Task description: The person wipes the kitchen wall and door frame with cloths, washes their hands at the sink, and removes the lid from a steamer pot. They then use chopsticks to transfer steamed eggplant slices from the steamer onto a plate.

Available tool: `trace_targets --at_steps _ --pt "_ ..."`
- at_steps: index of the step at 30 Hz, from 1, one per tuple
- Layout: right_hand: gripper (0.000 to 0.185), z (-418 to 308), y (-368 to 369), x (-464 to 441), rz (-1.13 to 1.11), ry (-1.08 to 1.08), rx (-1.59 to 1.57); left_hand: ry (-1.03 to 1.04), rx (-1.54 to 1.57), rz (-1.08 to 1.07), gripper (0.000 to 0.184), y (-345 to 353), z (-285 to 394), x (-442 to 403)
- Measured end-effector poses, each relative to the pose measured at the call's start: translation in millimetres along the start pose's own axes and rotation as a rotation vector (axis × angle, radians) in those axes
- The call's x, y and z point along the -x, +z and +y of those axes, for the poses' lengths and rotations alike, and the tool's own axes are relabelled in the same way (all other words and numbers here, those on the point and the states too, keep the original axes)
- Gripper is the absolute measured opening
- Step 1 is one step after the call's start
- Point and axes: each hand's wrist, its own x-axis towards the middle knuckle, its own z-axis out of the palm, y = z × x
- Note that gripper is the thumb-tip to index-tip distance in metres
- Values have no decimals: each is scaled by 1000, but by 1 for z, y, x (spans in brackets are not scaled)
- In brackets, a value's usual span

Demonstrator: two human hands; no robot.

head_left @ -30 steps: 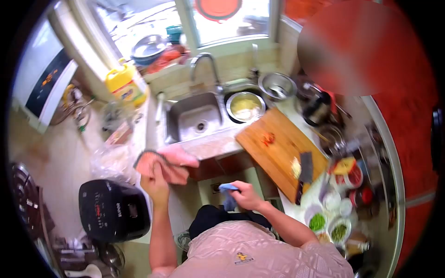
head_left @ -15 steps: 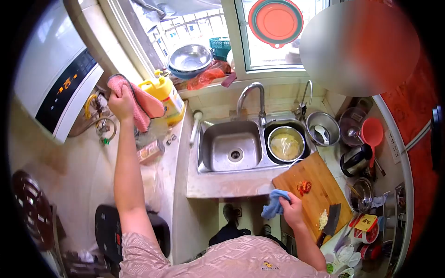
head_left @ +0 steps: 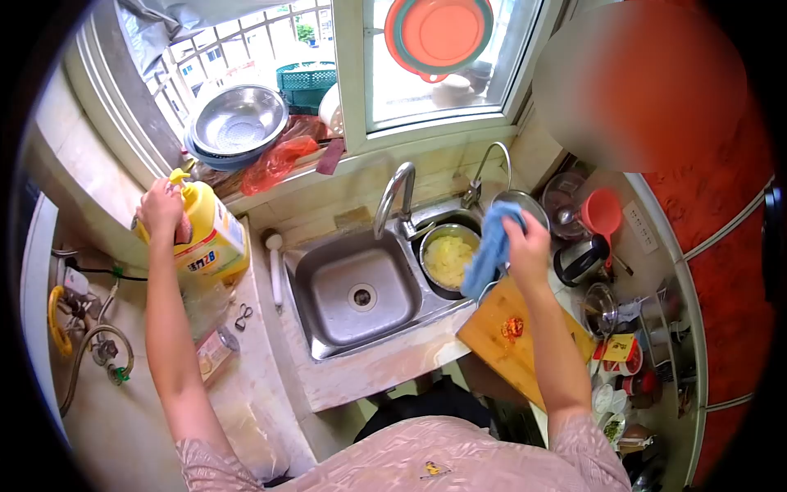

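My left hand [head_left: 161, 209] is closed on the pink cloth [head_left: 183, 228], at the side of the yellow detergent jug [head_left: 215, 234] with a pump top. The cloth is mostly hidden behind my fingers. My right hand [head_left: 527, 244] grips a blue cloth [head_left: 492, 252], which hangs over the right side of the sink. Beside that cloth, a metal bowl [head_left: 449, 259] with pale yellow pieces in it sits in the small basin. The large sink basin [head_left: 354, 283] lies below the faucet [head_left: 397, 197].
A cutting board [head_left: 492, 332] with chopped red pieces lies right of the sink. Beyond it are a kettle [head_left: 580, 259] and a red ladle [head_left: 601, 211]. Metal bowls [head_left: 240, 121] rest on the windowsill. Small scissors [head_left: 243, 316] lie on the left counter.
My left hand has moved with the pink cloth down to the detergent jug. My right hand has lifted the blue cloth from the counter's front up beside the small basin. The view has shifted.
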Motion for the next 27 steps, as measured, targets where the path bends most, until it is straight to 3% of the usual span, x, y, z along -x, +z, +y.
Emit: trace_targets --at_steps 2,5,7,9,10,13,16,19,22,24,27 --pt "20 -10 39 -50 -54 -37 56 -34 69 117 43 -15 7 16" --pt "27 -20 118 -106 -162 -116 74 128 284 467 44 -12 3 39" --pt "33 -24 170 -116 -556 133 -30 177 587 464 40 -34 35 84" --pt "32 -1 196 -121 -593 -241 249 254 822 542 37 -44 64 132" --pt "32 10 200 -124 -598 -428 388 166 753 433 36 -41 69 161" --pt "27 21 187 -139 -644 -413 322 29 762 147 35 14 70 243" --pt "23 40 161 -155 -510 -493 202 -221 882 -184 33 63 77 323" --pt "20 63 141 -156 -479 -341 2 -354 976 -360 26 92 92 386" --pt "20 115 124 -149 -257 -134 -52 -474 1101 -461 22 133 91 432" --pt "17 179 120 -125 -252 -308 262 -510 1155 -542 20 136 103 440" --pt "23 250 117 -80 -360 -245 504 -514 1197 -632 19 147 109 442"
